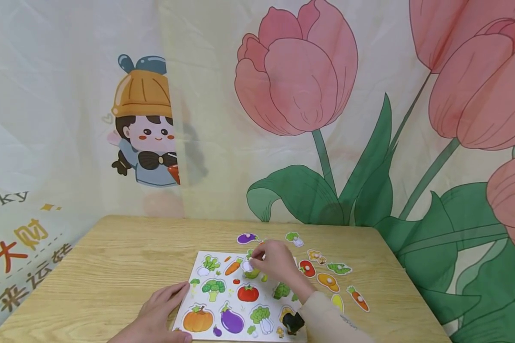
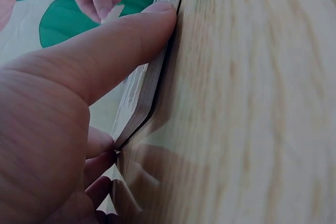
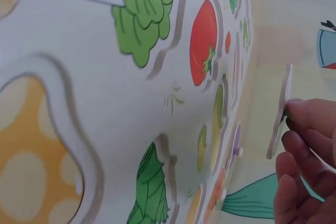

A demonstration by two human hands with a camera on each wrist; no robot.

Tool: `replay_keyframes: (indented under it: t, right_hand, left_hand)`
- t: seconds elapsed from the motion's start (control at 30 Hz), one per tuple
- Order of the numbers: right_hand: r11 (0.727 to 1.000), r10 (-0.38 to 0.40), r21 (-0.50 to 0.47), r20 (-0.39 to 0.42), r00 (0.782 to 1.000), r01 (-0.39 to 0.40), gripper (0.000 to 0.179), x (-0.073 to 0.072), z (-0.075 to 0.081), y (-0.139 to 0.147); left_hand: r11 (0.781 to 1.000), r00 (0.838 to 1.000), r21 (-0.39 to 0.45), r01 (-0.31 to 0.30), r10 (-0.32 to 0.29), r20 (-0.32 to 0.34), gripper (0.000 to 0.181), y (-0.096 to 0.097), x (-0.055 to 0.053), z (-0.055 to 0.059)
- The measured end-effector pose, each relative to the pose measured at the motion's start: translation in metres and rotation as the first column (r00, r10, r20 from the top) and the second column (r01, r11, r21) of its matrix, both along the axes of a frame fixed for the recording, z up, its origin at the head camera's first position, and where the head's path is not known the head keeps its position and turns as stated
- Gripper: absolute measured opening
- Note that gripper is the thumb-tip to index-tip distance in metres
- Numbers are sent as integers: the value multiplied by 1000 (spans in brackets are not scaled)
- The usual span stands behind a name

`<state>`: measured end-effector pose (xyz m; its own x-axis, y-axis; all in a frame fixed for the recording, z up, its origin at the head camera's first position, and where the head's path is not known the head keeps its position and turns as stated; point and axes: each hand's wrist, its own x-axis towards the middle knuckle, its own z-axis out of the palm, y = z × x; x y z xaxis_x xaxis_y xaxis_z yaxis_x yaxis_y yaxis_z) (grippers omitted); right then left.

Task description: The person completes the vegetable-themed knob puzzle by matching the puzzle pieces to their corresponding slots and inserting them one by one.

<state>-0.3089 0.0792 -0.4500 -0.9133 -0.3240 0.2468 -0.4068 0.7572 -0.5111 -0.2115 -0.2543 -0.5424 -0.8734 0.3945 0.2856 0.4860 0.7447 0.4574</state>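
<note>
A white puzzle board (image 1: pixel 266 295) printed with vegetables lies on the wooden table. My left hand (image 1: pixel 156 312) holds its near left corner, the thumb (image 2: pixel 136 32) on the near edge and the fingers along the left edge. Above the far part of the board, my right hand (image 1: pixel 279 267) pinches the small knob of a white puzzle piece with green at its top (image 1: pixel 247 266), probably a radish. The right wrist view has that piece (image 3: pixel 281 111) edge-on, tilted up and apart from the board. Its printed face is hidden there.
Loose knobbed pieces lie beyond and right of the board: an eggplant (image 1: pixel 247 238), a leafy cabbage (image 1: pixel 294 239), a tomato (image 1: pixel 307 268), a pumpkin-coloured piece (image 1: pixel 326 281), a carrot (image 1: pixel 358 299) and others. A printed curtain (image 1: pixel 210 119) hangs behind the table (image 1: pixel 124 267).
</note>
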Motion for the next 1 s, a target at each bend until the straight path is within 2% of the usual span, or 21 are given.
replay_keyframes:
  t: [0.2,0.33,0.57,0.7,0.8,0.9,1.0]
  right_hand:
    - [1000,-9,-8,16,1000,9,4,-6,-3,-14]
    - [1000,-15,-2,28,999,15,4,-10,-4,-23]
    - [999,2,32,-25,1000,-1,5,-16,-6,-39]
    - [1000,-4,15,0,1000,4,5,-21,-11,-48]
    - [1000,-16,-13,28,999,16,5,-23,-14,-55]
    - [1000,-13,-24,24,1000,14,4,-23,-17,-62]
    - [999,-17,-45,49,999,19,5,-24,-20,-68]
  left_hand:
    - [1000,1000,-15,-11,11,23,116,1,1,3]
    - [1000,999,-9,4,-4,36,113,2,3,6]
    - [1000,1000,-9,-26,27,13,118,0,-2,-3]
    - [1000,1000,11,-23,23,-3,118,-1,-3,-7]
    - [999,999,12,-31,31,11,118,-2,-3,-8]
    - [1000,998,0,-29,29,54,115,-2,-2,-3]
    - [1000,993,-14,-14,16,116,110,1,1,9]
